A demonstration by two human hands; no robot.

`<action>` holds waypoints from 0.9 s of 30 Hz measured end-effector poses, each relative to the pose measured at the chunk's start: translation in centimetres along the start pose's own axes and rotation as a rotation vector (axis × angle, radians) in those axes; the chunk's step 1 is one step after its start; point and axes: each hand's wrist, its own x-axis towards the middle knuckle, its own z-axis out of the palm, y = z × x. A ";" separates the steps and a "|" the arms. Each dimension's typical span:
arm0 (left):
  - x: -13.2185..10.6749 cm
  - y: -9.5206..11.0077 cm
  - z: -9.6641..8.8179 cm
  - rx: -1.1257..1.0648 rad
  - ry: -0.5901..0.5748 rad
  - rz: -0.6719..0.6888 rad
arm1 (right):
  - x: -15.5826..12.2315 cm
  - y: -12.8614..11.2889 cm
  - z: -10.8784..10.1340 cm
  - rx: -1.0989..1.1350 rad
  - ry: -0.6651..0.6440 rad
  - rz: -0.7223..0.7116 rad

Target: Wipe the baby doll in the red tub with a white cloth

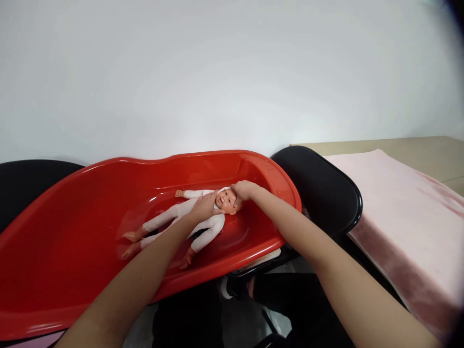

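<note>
A baby doll [186,208] in a white suit lies on its back in a red baby bath [90,232]. Its head points right and its bare feet point left. My left hand [206,205] lies over the doll's upper chest by the neck, thumb apart from the fingers, holding the body there. At the top of the head, my right hand [244,189] has its fingers curled against the doll; the fingertips are partly hidden. A narrow white edge, perhaps cloth, shows along the head near that hand.
Black chair-like surfaces stand at the right [322,188] and left [32,186] of the bath. Further right, a pink cloth [409,208] covers a raised surface. A pale wall [217,72] rises behind. My dark-clothed legs are below the bath's front rim.
</note>
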 end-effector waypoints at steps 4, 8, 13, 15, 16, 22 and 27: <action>0.0 -0.1 0.1 0.046 -0.007 0.037 | 0.3 -0.2 -0.1 -0.018 -0.050 0.074; 0.0 -0.2 0.3 0.059 -0.005 0.052 | -0.1 -0.6 -0.9 -0.042 -0.074 0.092; 0.3 -0.5 0.8 0.021 0.018 0.076 | 0.2 -0.3 -0.8 -0.011 -0.079 0.090; 0.4 -0.7 1.0 0.009 0.048 0.091 | 0.3 -0.1 -0.5 0.051 -0.110 0.102; 0.5 -0.7 1.0 0.006 0.059 0.096 | 0.4 0.1 -0.4 0.082 -0.123 0.111; 0.6 -1.2 1.5 -0.010 0.084 0.108 | -0.4 1.3 -0.3 0.206 -0.100 0.150; 0.8 -1.7 2.0 -0.003 0.099 0.101 | -0.5 2.3 0.0 0.301 -0.105 0.145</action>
